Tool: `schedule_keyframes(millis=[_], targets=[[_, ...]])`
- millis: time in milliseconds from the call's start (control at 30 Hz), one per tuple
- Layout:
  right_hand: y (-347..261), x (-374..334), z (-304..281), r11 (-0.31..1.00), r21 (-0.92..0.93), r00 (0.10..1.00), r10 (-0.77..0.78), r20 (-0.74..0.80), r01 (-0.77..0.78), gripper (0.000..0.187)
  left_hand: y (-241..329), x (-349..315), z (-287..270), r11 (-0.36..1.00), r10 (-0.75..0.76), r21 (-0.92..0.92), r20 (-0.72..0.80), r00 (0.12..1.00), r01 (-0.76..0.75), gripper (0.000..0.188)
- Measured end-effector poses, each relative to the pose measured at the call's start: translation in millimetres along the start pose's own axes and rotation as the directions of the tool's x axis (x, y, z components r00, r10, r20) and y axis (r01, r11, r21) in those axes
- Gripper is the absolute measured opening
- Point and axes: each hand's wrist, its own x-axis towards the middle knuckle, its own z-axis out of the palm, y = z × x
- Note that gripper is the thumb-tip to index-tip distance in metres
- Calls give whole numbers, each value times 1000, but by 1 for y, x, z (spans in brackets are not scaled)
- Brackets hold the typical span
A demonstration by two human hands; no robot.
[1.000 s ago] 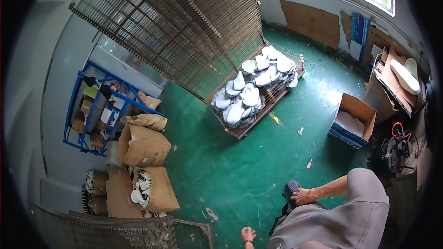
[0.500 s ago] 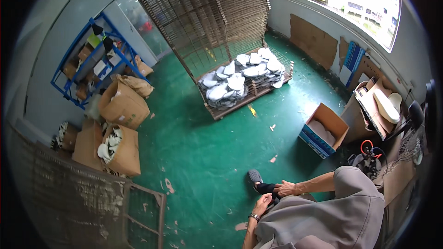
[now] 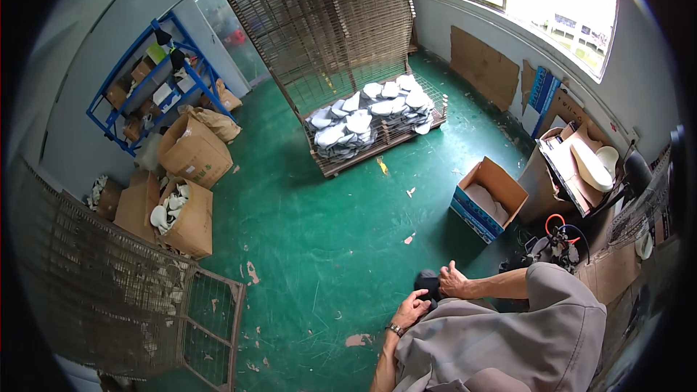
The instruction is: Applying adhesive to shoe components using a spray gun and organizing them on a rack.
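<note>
My left hand (image 3: 412,308), with a wristwatch on its wrist, is closed at the black sock (image 3: 431,293) around my ankle. From the other side my right hand (image 3: 454,283) grips the same sock, its fingers curled in and the thumb raised. The dark shoe (image 3: 425,276) on that foot shows just beyond the hands, partly covered by them. Grey cloth (image 3: 501,334) lies over my bent legs, close beneath both forearms.
A blue and brown open carton (image 3: 488,202) stands ahead on the right. Farther off, a wheeled wire rack (image 3: 341,167) bears stacked pale pieces. Cartons (image 3: 190,226) and a blue shelf (image 3: 109,117) line the left. A metal frame (image 3: 236,319) stands nearer at left.
My foot has drawn in to the right, beside the hands. The right hand has risen and curled its fingers; the left has moved up slightly. The whole view has shifted a little.
</note>
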Motion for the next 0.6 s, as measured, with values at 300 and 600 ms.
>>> schedule_keyframes(millis=[300,600], targets=[[101,-122,53,810,582,992,-10,127,-66,24,22,63,74,982,-144,-117,55,988,150,42],[256,-239,115,265,964,1000,13,15,-18,31,16,136,157,943,-259,-217,1,966,253,41]])
